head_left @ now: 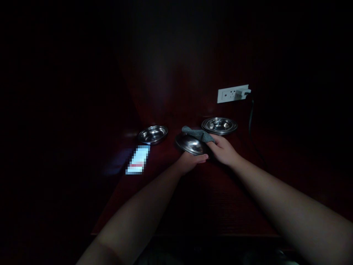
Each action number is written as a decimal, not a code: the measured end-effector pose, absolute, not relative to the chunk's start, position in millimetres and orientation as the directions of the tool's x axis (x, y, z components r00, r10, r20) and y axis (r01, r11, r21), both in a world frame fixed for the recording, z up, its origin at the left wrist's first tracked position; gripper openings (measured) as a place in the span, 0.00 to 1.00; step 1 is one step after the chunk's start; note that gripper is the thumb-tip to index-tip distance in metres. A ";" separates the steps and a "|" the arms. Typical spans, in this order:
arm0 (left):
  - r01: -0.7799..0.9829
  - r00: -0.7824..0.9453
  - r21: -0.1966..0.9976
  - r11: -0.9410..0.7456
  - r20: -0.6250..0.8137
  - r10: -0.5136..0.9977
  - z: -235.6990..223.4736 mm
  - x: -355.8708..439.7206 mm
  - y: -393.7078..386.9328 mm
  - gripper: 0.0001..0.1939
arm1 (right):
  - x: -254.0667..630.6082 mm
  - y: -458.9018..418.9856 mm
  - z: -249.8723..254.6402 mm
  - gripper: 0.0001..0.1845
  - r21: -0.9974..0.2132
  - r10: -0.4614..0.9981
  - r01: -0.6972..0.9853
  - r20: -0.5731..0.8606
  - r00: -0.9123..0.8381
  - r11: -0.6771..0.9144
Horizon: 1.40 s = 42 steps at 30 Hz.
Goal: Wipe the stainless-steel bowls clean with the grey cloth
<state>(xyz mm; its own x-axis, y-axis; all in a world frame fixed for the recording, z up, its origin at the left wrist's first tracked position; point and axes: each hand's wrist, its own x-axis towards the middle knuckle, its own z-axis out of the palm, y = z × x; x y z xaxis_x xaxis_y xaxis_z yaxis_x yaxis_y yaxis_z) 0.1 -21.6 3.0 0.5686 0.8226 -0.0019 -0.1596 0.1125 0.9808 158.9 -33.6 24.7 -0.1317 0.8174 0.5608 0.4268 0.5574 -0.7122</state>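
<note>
A shiny metal bowl [193, 145] is held tilted above the dark red table, its rounded underside facing up and toward me. My left hand [191, 162] grips its near rim from below, the thumb pointing right along the edge. In my right hand [223, 148] is a grey-green cloth [197, 134], which lies against the upper side of the bowl; some of those fingers are hidden under the cloth. Just behind the right hand stand several nested metal bowls [220, 125]. Another metal bowl [153, 134] sits upright to the left.
A lit phone screen [138, 160], pixelated, lies near the left edge of the table [215, 206]. A white wall socket [233, 94] holds a plug, whose dark cable [250, 117] hangs down at the right. The surroundings are very dark.
</note>
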 end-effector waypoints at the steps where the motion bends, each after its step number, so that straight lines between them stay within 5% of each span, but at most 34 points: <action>1: -0.157 0.566 0.981 0.114 -0.005 0.824 3.8 0.1 -22.2 0.28 | 159.4 -32.5 23.7 0.16 -0.712 0.821 0.438 0.557 -0.123 0.549; 42: -0.161 0.583 0.983 0.094 0.017 0.812 -0.3 -0.5 -19.5 0.29 | 164.6 -22.3 14.2 0.17 -0.714 0.857 0.547 0.514 -0.015 0.438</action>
